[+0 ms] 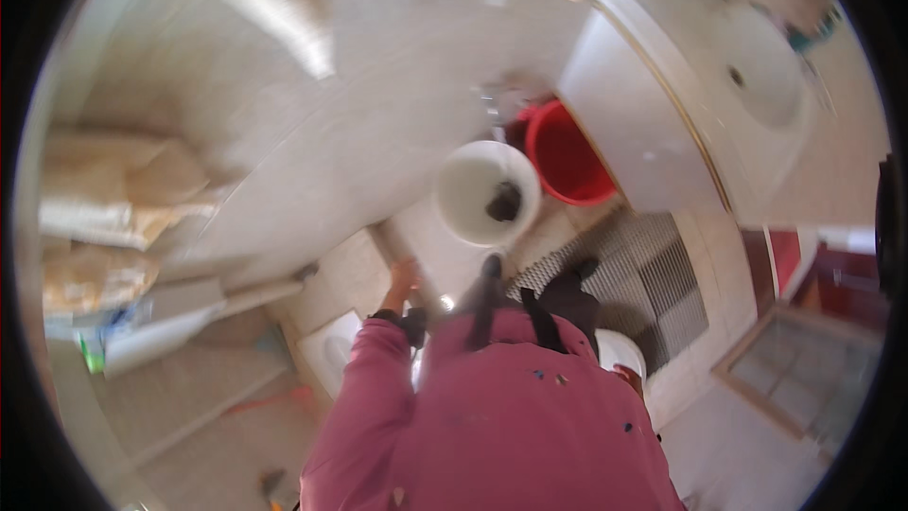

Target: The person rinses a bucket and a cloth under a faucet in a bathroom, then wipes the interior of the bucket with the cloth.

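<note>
The left hand (402, 276) is seen reaching forward, and whether it is open or closed cannot be told. The white bucket (470, 191) sits just ahead, slightly to its right. The right hand is hidden

Left hand (404, 276) raised near white bucket (486, 191); red bucket (566, 154) just beside it, below counter (632, 123). Blurred.

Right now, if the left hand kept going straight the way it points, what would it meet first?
The left hand points up the picture over pale floor tile. The first thing in that line looks to be the white bucket, with the red bucket behind it. The picture is blurred, so depth is uncertain.
</note>
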Action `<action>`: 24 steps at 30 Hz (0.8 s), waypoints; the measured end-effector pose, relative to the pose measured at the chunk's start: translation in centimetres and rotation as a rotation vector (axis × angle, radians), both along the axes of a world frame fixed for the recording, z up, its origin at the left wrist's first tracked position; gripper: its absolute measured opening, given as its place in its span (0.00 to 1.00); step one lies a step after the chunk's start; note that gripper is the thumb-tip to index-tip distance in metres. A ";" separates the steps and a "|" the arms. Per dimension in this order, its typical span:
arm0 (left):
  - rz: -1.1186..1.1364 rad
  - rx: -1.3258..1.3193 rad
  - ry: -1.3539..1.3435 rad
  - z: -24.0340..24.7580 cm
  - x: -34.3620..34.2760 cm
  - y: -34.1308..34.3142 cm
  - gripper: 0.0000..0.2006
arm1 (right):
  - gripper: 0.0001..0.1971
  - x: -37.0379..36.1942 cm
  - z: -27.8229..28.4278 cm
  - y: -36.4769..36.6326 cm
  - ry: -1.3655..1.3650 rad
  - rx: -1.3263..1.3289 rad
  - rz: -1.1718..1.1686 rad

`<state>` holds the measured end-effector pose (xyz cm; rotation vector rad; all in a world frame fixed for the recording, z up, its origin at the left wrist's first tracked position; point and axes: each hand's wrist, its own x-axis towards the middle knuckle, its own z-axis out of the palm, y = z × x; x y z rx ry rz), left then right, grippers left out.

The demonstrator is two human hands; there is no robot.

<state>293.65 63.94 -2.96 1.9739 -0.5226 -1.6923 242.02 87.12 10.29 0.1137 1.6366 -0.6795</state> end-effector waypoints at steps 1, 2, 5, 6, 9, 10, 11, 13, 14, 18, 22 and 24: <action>-0.002 0.037 -0.112 -2.6 2.4 2.2 0.14 | 0.15 0.2 -0.6 -2.3 -0.014 -0.014 0.105; 0.213 -0.024 0.101 -5.2 4.8 5.0 0.15 | 0.15 0.9 -1.2 -4.6 -0.031 -0.036 0.214; 0.191 -0.116 -0.061 -2.1 -0.6 3.5 0.13 | 0.15 0.9 -2.8 -9.6 -0.015 -0.064 0.430; 0.402 -0.204 0.048 -1.6 -0.4 4.8 0.12 | 0.15 1.2 -2.9 -11.5 -0.047 -0.078 0.523; 0.469 -0.154 -0.070 4.4 -3.9 4.3 0.14 | 0.15 1.1 -3.9 -16.5 -0.069 -0.110 0.703; 0.436 -0.176 -0.131 6.3 -5.3 4.1 0.15 | 0.15 0.8 -4.0 -17.9 -0.068 -0.116 0.741; 0.481 -0.191 -0.084 6.1 -5.4 5.7 0.14 | 0.15 0.9 -3.8 -19.3 -0.079 -0.127 0.806; 0.557 -0.227 -0.055 5.8 -6.1 8.3 0.14 | 0.15 0.8 -3.7 -22.0 -0.096 -0.143 0.903; 0.608 -0.223 0.036 5.9 -6.6 8.9 0.14 | 0.15 0.5 -3.7 -23.2 -0.091 -0.147 0.933; 0.694 -0.182 -0.007 7.0 -9.1 13.0 0.14 | 0.15 -0.9 -4.1 -27.6 -0.090 -0.163 1.049; 0.502 -0.326 -0.532 6.6 -13.3 20.5 0.14 | 0.15 -1.7 -4.6 -31.6 -0.095 -0.176 1.160; 0.232 -0.142 -0.702 7.5 -15.4 23.5 0.09 | 0.15 -2.5 -4.5 -32.7 -0.080 -0.179 1.173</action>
